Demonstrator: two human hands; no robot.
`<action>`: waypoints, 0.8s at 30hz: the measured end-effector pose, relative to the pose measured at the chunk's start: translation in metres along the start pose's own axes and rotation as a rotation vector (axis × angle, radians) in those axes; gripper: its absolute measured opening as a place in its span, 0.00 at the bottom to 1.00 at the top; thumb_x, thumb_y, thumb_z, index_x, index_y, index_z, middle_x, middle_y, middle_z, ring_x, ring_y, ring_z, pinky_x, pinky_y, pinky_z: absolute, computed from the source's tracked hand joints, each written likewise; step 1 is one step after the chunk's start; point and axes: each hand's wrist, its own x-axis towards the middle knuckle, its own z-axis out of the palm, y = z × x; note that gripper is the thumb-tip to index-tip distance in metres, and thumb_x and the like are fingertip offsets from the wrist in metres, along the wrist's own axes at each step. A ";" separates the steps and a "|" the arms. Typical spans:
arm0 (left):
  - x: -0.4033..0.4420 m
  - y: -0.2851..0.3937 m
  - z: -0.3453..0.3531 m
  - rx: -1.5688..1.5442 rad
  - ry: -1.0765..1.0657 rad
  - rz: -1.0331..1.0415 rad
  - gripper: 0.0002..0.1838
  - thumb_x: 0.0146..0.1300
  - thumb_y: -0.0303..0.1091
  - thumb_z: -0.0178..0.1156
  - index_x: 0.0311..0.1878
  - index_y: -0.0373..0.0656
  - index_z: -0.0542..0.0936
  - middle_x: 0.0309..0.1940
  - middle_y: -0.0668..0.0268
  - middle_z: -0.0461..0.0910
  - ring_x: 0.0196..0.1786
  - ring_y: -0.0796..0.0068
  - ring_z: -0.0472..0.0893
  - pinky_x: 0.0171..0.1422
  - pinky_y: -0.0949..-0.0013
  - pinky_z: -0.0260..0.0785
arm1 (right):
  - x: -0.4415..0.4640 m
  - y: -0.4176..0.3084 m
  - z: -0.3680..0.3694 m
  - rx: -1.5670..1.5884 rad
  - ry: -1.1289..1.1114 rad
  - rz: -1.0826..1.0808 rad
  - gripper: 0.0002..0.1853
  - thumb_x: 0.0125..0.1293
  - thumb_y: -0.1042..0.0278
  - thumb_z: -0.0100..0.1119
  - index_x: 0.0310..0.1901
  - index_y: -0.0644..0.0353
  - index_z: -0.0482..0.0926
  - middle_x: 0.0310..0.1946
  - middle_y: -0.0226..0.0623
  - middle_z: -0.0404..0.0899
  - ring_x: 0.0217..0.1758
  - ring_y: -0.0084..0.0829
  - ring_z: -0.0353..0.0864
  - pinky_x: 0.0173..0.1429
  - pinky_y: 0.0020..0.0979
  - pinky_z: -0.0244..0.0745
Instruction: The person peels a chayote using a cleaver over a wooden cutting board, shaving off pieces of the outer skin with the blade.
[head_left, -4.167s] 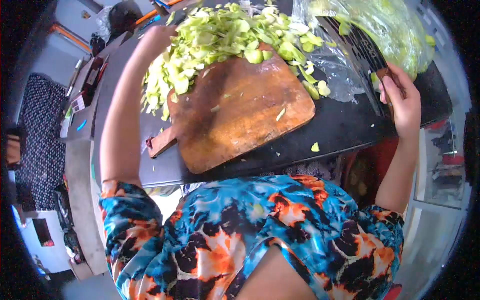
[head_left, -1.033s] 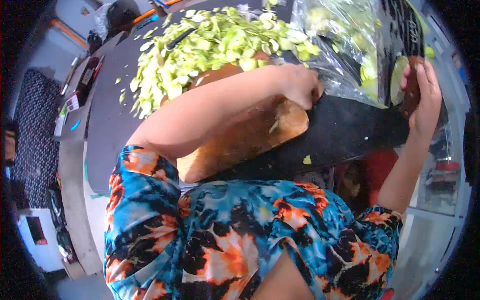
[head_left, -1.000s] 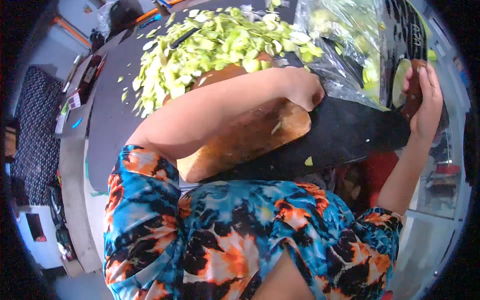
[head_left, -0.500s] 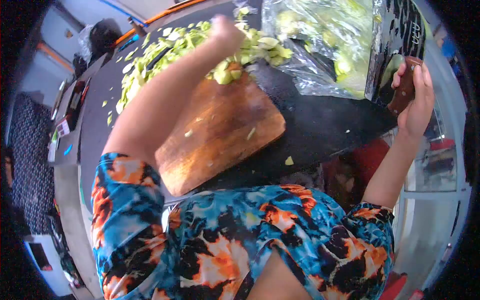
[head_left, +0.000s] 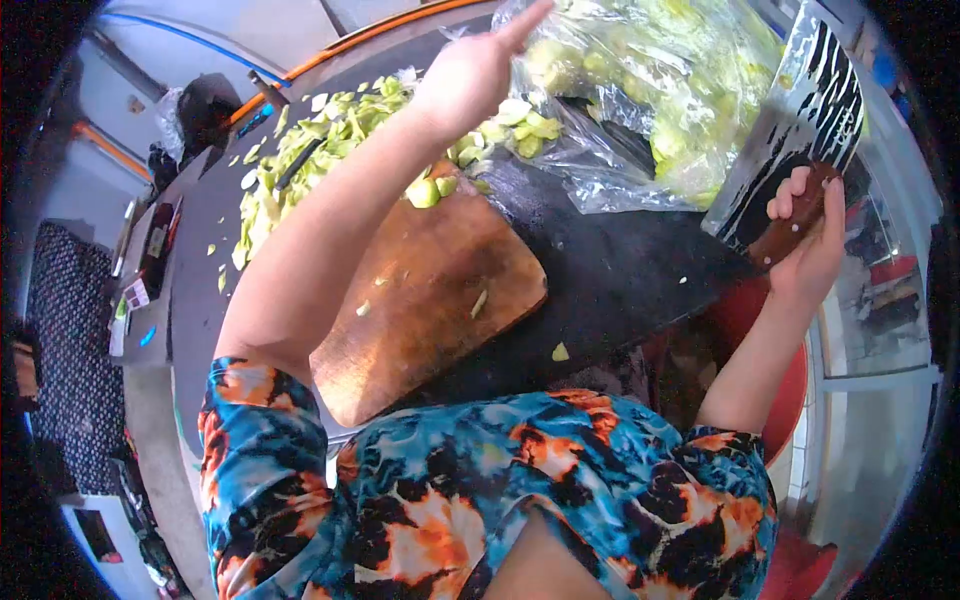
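Observation:
My left hand [head_left: 465,85] is raised over the far side of the table, a finger stretched toward a clear plastic bag [head_left: 690,110] of pale green vegetables. It appears to hold nothing. At the right, my right hand [head_left: 815,245] is wrapped round the brown handle of a cleaver [head_left: 810,110]. The broad blade points up and away beside the bag, with dark and light streaks on it. Below my left arm lies a wooden cutting board [head_left: 430,280], with small green scraps on its surface and a few green chunks [head_left: 428,190] at its far corner.
Pale green peelings [head_left: 260,215] are heaped at the far left of the dark table [head_left: 640,260], with a dark, narrow tool [head_left: 298,165] lying among them. A red tub or stool [head_left: 790,400] stands below the table at right. A side counter [head_left: 150,340] holds small items.
My left hand has moved from above the peelings toward the bag, one finger now extended. My right hand and the cleaver sit slightly lower in view, and the blade's broad face shows more.

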 end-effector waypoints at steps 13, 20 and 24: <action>-0.060 -0.082 -0.019 -0.209 -0.344 -0.200 0.21 0.61 0.36 0.62 0.57 0.39 0.76 0.51 0.57 0.80 0.51 0.69 0.81 0.59 0.65 0.72 | -0.004 0.007 -0.006 0.014 -0.020 0.053 0.17 0.73 0.54 0.49 0.44 0.63 0.71 0.35 0.35 0.73 0.33 0.27 0.71 0.39 0.30 0.66; -0.137 -0.096 0.027 0.300 -0.267 0.294 0.15 0.59 0.32 0.54 0.49 0.49 0.79 0.52 0.61 0.74 0.58 0.58 0.72 0.65 0.52 0.59 | -0.006 0.012 0.003 0.083 -0.103 0.101 0.18 0.74 0.55 0.47 0.45 0.65 0.72 0.35 0.36 0.73 0.33 0.27 0.71 0.39 0.30 0.66; -0.137 -0.065 0.021 0.444 -0.010 0.203 0.13 0.54 0.32 0.59 0.45 0.47 0.80 0.46 0.62 0.75 0.52 0.56 0.73 0.59 0.54 0.66 | -0.002 0.035 0.038 0.050 -0.143 0.103 0.16 0.73 0.56 0.49 0.46 0.62 0.73 0.31 0.33 0.76 0.29 0.26 0.73 0.34 0.28 0.68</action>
